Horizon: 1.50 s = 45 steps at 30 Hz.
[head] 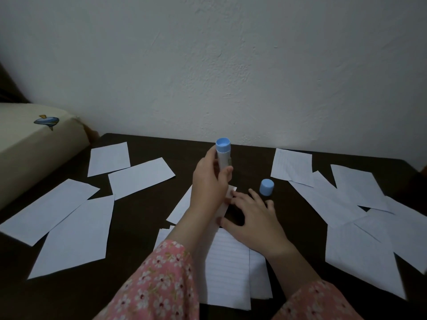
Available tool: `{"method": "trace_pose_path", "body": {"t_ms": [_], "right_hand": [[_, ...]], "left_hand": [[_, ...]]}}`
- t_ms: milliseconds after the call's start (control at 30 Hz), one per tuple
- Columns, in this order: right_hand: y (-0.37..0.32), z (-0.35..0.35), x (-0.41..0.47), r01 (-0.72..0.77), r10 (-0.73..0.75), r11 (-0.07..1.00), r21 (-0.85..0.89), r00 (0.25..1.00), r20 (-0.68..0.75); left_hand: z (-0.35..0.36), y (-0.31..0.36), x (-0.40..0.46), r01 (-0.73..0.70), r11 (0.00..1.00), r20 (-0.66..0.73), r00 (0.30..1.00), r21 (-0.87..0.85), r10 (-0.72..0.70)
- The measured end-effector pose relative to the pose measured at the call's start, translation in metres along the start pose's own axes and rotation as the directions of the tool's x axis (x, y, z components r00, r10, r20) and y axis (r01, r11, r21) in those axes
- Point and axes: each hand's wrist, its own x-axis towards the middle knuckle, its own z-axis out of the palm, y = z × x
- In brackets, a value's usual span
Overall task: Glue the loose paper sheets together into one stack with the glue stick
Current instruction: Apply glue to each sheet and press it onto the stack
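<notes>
Now, step: gluing a sheet, judged from the uncapped stick held over paper at frame centre.
Left hand: left hand [211, 181] has fingers curled round the glue stick [223, 155], holding it upright just above centre, blue knob end up, glue end down and hidden behind the hand.
Right hand: right hand [254, 215] lies with fingers spread, pressing down on the small sheet [182, 206] at centre; holds nothing.
Cap: blue cap [266, 187] stands on the table [245, 162] just right of centre, apart from both hands.
Stack: lined sheets [227, 269] lie lower centre, partly under the forearms.
Loose paper: left sheets [69, 232] spread over the left half, right sheets [360, 227] overlapping on the right.
Doing it well: keep the flat hand pinning the sheet so it cannot drag; run glue along edges and corners, light pressure.
Risk: thin paper may wrinkle or tear if the stick snags.
Unclear: cannot tell if the glue tip touches paper.
</notes>
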Motion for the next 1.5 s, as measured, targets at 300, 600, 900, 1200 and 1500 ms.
{"method": "trace_pose_path", "body": {"t_ms": [300, 600, 900, 1200, 1500], "right_hand": [[0.0, 0.001, -0.001, 0.0, 0.0, 1.0, 0.005, 0.999, -0.032], [0.002, 0.002, -0.001, -0.01, 0.01, 1.0, 0.0, 1.0, -0.022], [0.002, 0.002, -0.001, 0.004, -0.004, 1.0, 0.003, 0.999, -0.032], [0.002, 0.003, -0.002, -0.003, 0.003, 1.0, 0.011, 0.999, -0.047], [-0.003, 0.005, -0.004, -0.055, 0.056, 0.998, 0.012, 0.989, -0.138]], "left_hand": [[0.001, -0.005, -0.001, 0.045, 0.997, 0.158, 0.986, 0.054, -0.053], [-0.021, -0.021, 0.01, 0.062, 0.992, 0.1, 0.992, 0.109, -0.073], [-0.035, -0.028, 0.012, 0.106, 0.994, 0.049, 0.993, 0.031, -0.108], [-0.074, -0.017, 0.016, 0.043, 0.984, -0.28, 0.956, -0.175, -0.092], [-0.1, -0.031, 0.008, 0.21, 0.952, -0.042, 0.973, -0.223, -0.225]]}}
